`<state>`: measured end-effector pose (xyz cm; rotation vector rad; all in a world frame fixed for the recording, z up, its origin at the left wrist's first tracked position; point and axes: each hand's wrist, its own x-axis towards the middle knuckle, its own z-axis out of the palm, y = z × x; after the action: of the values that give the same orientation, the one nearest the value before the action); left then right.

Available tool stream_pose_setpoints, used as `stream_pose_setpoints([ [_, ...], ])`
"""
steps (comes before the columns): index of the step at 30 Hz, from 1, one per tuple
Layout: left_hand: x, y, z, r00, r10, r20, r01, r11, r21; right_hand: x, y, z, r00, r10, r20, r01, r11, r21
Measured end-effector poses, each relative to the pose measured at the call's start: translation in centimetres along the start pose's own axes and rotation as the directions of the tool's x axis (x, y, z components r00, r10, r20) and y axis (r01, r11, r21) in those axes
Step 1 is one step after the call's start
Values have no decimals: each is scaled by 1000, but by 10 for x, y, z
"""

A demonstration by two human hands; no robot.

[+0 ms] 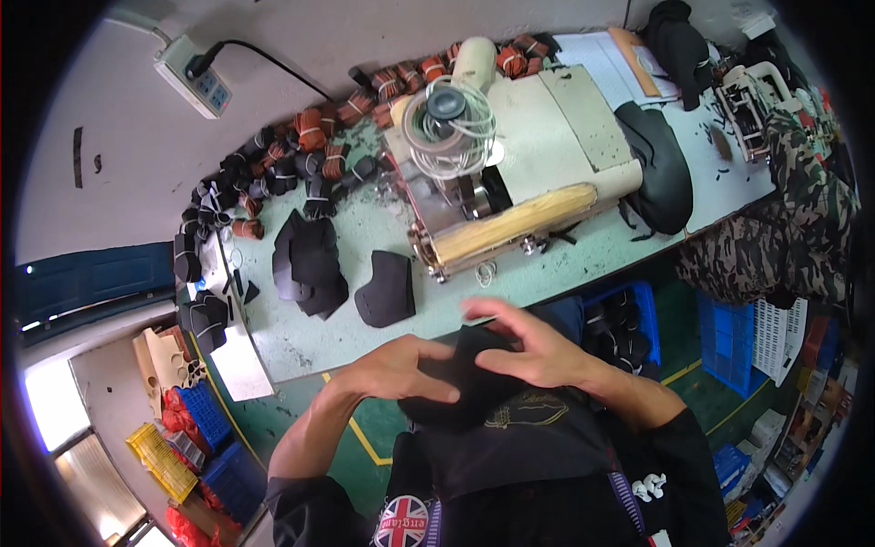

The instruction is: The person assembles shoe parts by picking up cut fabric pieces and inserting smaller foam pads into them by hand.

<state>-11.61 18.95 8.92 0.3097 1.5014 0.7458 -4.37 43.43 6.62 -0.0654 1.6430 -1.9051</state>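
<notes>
Now, black piece in left fingers; right fingers against it, hold unclear.

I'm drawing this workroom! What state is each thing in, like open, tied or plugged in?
Left grip: thumb and forefinger apart.
Right grip: thumb and forefinger apart.
Black material between them: shape unclear.
Power plug: pushed into the white socket strip.
Reddish-brown bundles: tied.
Pale cord: coiled.
Black cut pieces: loosely stacked.
Single black piece: lying flat.
Blue crate: open-topped, black things inside.
Machine: can't tell whether it's on.
</notes>
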Motion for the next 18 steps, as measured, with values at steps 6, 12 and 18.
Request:
stream_pose_setpoints([
  [6, -2, -5, 38, 897, 198, -394, -262, 958, -113, -2, 8, 4, 994, -68, 87, 82, 983, -167],
  [12, 6, -2, 46, 805, 363, -469, -302, 931, 203, -14, 19, 6, 997, -46, 68, 60, 971, -233],
  [18, 24, -5, 2, 799, 414, -436, -413, 905, 103, 9, 36, 9, 971, -76, -228, 46, 990, -136],
])
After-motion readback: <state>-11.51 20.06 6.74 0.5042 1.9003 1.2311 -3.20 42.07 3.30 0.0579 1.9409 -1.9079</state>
